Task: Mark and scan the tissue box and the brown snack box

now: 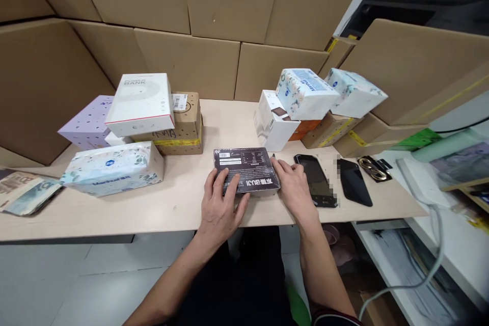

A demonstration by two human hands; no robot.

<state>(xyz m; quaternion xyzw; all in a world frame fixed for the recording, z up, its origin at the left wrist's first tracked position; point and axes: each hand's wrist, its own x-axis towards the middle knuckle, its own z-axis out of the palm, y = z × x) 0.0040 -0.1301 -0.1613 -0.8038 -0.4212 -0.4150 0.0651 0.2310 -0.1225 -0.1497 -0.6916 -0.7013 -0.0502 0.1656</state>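
Note:
A flat black box (246, 167) with white labels and lettering lies near the front edge of the pale wooden table (183, 204). My left hand (222, 209) grips its near left corner, fingers curled over the top. My right hand (292, 188) holds the right side of the box, fingers against its edge. Just right of that hand lies a black phone (316, 179) flat on the table.
A tissue pack (112, 168) lies at the left, with a white power-bank box (141, 103), a lilac box (89, 122) and a brown carton (187, 122) behind. Stacked boxes and tissue packs (305, 92) stand back right. A second dark phone (354, 182) and banknotes (26, 191) lie at the sides.

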